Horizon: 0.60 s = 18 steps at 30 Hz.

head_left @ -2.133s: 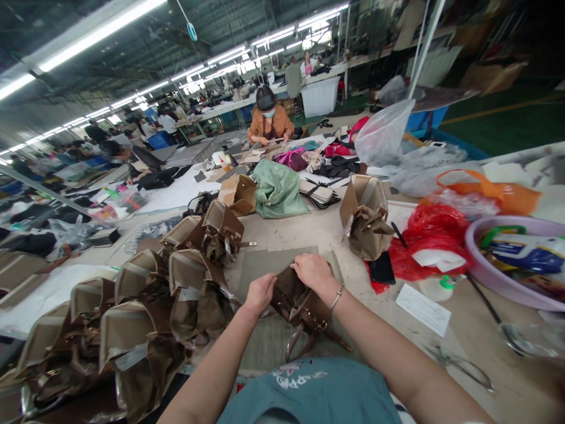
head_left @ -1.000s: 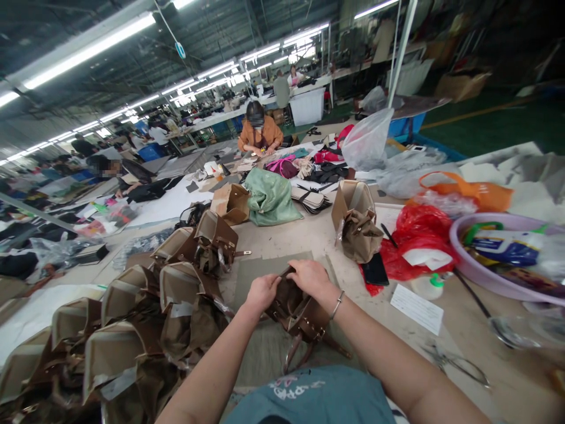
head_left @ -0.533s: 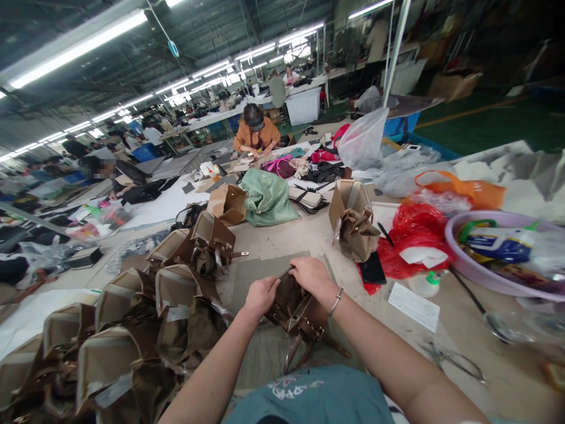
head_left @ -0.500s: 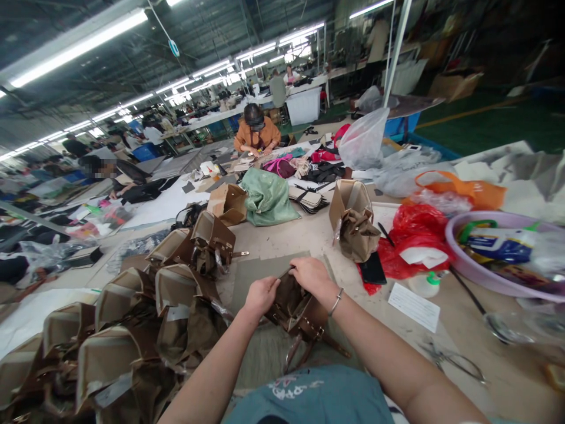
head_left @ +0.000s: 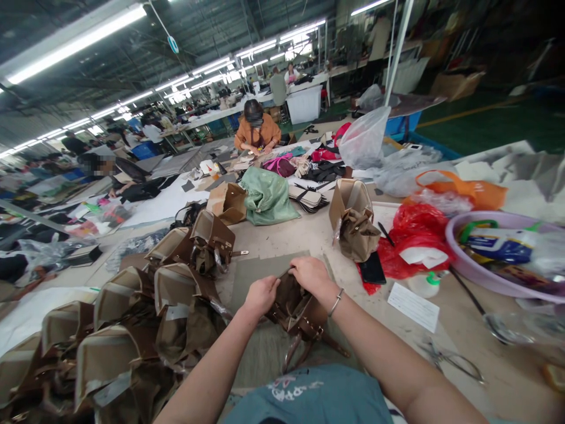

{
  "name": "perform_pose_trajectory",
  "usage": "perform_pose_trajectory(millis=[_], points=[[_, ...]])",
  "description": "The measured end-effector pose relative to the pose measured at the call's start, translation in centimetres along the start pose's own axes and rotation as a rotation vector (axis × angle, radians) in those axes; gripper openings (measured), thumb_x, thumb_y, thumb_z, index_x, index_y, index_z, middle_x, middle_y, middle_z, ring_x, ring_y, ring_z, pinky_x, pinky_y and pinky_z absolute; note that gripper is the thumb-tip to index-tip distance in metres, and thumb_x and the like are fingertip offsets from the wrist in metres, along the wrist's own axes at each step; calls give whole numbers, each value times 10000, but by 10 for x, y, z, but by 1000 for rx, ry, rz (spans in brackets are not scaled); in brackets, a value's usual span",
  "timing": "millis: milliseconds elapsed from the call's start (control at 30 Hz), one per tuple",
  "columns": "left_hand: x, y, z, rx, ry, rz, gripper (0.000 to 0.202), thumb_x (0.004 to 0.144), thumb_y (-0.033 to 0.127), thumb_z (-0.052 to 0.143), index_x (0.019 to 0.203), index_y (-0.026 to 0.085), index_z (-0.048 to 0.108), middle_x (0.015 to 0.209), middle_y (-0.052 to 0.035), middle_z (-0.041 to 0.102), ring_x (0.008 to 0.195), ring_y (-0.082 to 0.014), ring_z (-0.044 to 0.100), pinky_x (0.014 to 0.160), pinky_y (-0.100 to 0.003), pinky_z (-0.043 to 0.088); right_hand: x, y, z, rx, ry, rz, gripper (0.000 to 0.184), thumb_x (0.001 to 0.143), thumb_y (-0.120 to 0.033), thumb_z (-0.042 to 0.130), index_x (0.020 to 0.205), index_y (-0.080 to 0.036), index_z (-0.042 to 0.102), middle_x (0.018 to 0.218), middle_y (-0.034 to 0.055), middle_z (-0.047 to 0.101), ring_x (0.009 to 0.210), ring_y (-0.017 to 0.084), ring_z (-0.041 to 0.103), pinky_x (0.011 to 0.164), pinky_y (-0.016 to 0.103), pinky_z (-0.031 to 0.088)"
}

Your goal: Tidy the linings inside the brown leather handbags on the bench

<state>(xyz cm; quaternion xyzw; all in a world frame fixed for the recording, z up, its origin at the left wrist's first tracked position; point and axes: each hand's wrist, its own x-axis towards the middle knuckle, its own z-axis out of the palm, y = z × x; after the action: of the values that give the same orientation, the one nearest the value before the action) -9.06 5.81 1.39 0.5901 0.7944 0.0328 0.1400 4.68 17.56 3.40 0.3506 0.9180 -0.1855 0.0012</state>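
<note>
A small dark brown leather bag with metal fittings and loose straps rests on a grey mat in front of me. My left hand is closed on the bag's left side. My right hand, a thin bracelet on its wrist, curls over the bag's top edge and grips it. The fingertips of both hands are hidden behind the bag.
Several brown and tan bags are piled at the left. Another bag stands at the right beside red plastic, a black phone and a purple basin. Scissors lie near right. A person in orange works across the table.
Both hands stay clamped on the brown bag, shifting only slightly along its top. The camera has drifted a little.
</note>
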Motion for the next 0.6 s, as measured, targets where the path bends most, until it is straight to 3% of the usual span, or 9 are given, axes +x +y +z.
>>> perform_pose_trajectory(millis=[200,400,500,600], points=[[11,14,-13,22,-25,101,328,838,359,441,1126,235,536,1009,-42,650,902,-184,595,758,-248,415,6,-1,-1,-8,-5,10,218,814,-366,469,855,-248,648,896,21,676,842,160,602,669,234,419],[28,25,-7,50,-11,16,294,873,302,367,876,209,645,890,-46,677,842,-171,606,748,-249,417,-4,2,-3,-14,20,26,238,824,-323,446,979,-238,605,912,46,670,853,177,607,701,256,428],[29,24,-3,44,3,-21,310,875,331,368,846,200,648,862,-52,677,825,-171,606,728,-246,410,-12,9,-7,-31,29,68,290,825,-286,444,1089,-219,542,917,69,663,843,185,609,702,266,428],[28,23,-2,27,16,-36,323,880,353,360,857,204,646,864,-55,676,825,-168,602,723,-241,401,-14,16,-11,-40,0,104,246,834,-312,435,1014,-213,572,898,74,664,837,192,610,696,269,425]])
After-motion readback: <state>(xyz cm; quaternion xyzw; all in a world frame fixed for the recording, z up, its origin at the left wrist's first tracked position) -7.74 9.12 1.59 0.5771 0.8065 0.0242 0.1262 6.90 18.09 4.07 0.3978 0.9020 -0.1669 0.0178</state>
